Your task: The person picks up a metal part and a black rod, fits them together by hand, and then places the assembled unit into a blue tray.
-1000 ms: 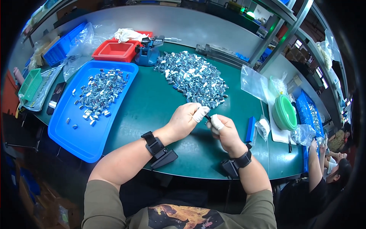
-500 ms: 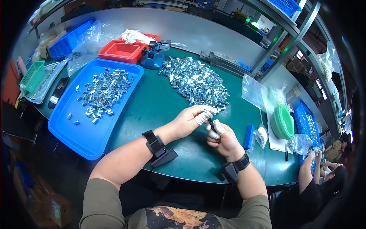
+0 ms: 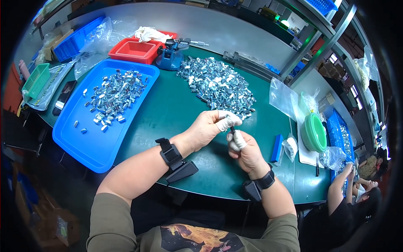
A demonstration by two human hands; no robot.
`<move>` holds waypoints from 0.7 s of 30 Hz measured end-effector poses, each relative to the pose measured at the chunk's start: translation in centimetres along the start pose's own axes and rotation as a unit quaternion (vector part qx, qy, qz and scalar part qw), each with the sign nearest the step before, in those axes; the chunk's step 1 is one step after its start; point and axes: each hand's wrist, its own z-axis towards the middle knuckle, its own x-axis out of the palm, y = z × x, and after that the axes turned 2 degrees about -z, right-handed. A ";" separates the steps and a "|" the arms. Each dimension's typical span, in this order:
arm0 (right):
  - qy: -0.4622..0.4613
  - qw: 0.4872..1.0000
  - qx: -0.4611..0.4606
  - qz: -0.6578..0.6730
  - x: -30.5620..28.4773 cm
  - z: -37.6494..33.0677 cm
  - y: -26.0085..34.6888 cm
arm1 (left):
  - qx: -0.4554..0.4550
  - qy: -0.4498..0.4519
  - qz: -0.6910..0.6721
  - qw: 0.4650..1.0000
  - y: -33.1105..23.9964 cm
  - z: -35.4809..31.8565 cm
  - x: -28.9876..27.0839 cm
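Note:
My left hand (image 3: 212,126), with white covers on its fingertips, is closed in a pinch over the green table, just short of a heap of small shiny metal pieces (image 3: 218,84). What it pinches is hidden by the fingers. My right hand (image 3: 247,152), its fingertips also covered in white, is closed around a thin dark rod (image 3: 233,129). The rod's upper end meets the left fingertips. On the left, a blue tray (image 3: 77,147) holds more of the same metal pieces, a few lying apart from the main group.
Behind the tray are a red bin (image 3: 133,51) and a blue stand with a micrometer (image 3: 170,59). To the right lie a blue block (image 3: 277,148), clear plastic bags and green bowls (image 3: 315,132). A co-worker's arm (image 3: 337,187) reaches in at far right.
Both hands remain together at the rod. My left fingers have closed in more tightly over its upper end, and my right hand has turned slightly. The whole view has shifted a little.

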 end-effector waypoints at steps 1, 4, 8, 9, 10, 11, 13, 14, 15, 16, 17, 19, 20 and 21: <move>-0.022 0.999 -0.018 -0.026 0.1 0.0 0.0 | 0.004 -0.016 -0.002 1.000 0.1 0.0 0.2; -0.068 0.994 -0.048 -0.075 0.4 0.0 0.0 | 0.028 -0.046 -0.009 0.998 0.5 0.0 0.8; -0.114 0.973 -0.111 -0.166 0.7 0.1 -0.4 | 0.036 -0.076 -0.035 0.996 0.7 -0.1 1.3; -0.126 0.956 -0.148 -0.221 0.6 0.1 -0.6 | 0.035 -0.083 -0.045 0.995 0.7 -0.1 1.3; -0.136 0.934 -0.183 -0.274 0.5 0.2 -0.8 | 0.033 -0.085 -0.046 0.995 0.8 -0.1 1.4; -0.145 0.908 -0.218 -0.327 0.4 0.3 -0.9 | 0.035 -0.088 -0.040 0.995 0.8 -0.2 1.5; -0.131 0.937 -0.170 -0.274 0.5 0.2 -0.5 | 0.040 -0.094 -0.027 0.994 0.9 -0.2 1.5; -0.117 0.961 -0.124 -0.219 0.6 0.1 -0.2 | 0.039 -0.096 -0.027 0.994 0.9 -0.2 1.3; -0.101 0.978 -0.078 -0.164 0.5 0.1 0.0 | 0.019 -0.083 -0.036 0.996 0.8 0.0 1.0; -0.101 0.978 -0.077 -0.163 0.3 0.2 0.2 | -0.001 -0.071 -0.045 0.996 0.7 0.1 0.7; -0.058 0.995 -0.023 -0.071 -0.2 0.2 0.6 | -0.021 -0.059 -0.053 0.997 0.7 0.1 0.5; 0.031 0.989 0.083 0.115 -0.8 0.2 1.1 | -0.032 -0.049 -0.083 0.995 0.4 0.0 0.6; 0.032 0.989 0.083 0.116 -0.7 0.1 1.1 | -0.043 -0.039 -0.113 0.992 0.1 0.0 0.8; 0.041 0.988 0.087 0.118 -0.6 0.0 1.3 | -0.053 -0.029 -0.143 0.988 -0.1 -0.1 0.8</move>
